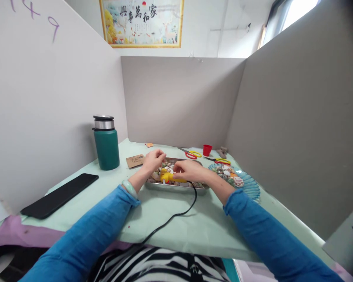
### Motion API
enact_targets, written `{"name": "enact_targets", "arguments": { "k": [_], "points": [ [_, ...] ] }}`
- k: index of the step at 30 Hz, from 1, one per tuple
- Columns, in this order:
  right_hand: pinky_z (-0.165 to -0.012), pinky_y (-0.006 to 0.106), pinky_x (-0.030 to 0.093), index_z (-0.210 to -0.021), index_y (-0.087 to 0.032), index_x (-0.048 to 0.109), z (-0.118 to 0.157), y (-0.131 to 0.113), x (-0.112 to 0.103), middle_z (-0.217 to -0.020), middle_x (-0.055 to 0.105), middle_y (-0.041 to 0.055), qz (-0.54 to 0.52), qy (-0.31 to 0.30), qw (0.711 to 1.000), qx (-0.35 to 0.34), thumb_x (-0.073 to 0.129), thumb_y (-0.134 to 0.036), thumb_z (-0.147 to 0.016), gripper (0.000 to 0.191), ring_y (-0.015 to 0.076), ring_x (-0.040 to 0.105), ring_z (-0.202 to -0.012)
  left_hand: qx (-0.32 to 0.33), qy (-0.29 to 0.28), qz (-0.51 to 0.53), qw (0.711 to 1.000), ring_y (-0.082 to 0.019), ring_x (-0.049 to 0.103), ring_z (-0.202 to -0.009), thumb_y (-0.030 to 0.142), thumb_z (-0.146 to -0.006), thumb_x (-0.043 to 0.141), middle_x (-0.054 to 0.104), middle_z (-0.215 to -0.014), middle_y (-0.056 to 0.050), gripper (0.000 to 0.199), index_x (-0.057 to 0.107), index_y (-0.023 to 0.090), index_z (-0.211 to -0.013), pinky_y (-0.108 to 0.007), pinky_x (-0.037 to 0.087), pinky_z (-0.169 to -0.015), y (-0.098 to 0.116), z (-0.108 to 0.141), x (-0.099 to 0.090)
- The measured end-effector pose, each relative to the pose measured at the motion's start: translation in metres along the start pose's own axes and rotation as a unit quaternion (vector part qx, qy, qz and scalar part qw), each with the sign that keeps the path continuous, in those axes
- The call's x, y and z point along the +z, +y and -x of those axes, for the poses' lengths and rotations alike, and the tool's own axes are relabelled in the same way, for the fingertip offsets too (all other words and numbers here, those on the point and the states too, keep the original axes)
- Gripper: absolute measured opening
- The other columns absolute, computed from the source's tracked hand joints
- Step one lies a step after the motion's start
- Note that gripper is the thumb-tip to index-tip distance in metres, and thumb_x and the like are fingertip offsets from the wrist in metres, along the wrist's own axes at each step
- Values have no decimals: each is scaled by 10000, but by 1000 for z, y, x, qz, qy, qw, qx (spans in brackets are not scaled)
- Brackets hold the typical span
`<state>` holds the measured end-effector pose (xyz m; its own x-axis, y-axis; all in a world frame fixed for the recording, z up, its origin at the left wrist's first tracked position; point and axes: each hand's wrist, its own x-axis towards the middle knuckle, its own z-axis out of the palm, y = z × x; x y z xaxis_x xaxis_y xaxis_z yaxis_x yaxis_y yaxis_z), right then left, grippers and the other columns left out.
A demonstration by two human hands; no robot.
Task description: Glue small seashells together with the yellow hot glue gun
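A metal tray (176, 187) holding small shells and stones sits before me, with a yellow hot glue gun (171, 177) lying across it. My left hand (153, 159) is over the tray's back left side, thumb and fingers pinched together; whatever is between them is too small to name. Above the right part of the tray, my right hand (191, 171) has its fingers bent and drawn together beside the glue gun's body. What those fingers hold, if anything, is hidden. A black cord (181, 214) runs from the gun towards my lap.
Right of the tray, a blue scalloped plate (251, 187) carries shells. Behind stand scissors (191, 154), a second pair (219, 160) and a red cup (207, 150). On the left are a brown card (134, 161), green bottle (106, 149) and black phone-like slab (60, 195). Grey partitions (182, 100) enclose the table.
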<state>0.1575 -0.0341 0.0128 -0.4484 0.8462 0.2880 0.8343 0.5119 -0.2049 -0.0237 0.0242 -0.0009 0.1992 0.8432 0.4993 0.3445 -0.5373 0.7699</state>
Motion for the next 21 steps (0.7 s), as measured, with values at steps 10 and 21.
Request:
{"name": "enact_targets", "arguments": {
  "k": [10, 21],
  "points": [
    [-596, 242, 396, -998, -214, 609, 9, 14, 19, -863, 658, 39, -45, -8, 998, 49, 729, -280, -645, 379, 188, 590, -762, 19, 10, -218, 976, -170, 551, -618, 312, -809, 428, 636, -647, -45, 269, 597, 184, -643, -265, 387, -601, -9, -7, -9],
    [-445, 235, 400, -914, -171, 571, 10, 23, 6, -579, 465, -49, -417, 103, 881, 198, 658, -284, -697, 260, 75, 389, -439, 48, -127, -465, 875, -252, 536, -943, 298, -785, 541, 674, -914, -120, 247, 728, 179, -894, -312, 396, -817, -16, -5, -13]
  ]
}}
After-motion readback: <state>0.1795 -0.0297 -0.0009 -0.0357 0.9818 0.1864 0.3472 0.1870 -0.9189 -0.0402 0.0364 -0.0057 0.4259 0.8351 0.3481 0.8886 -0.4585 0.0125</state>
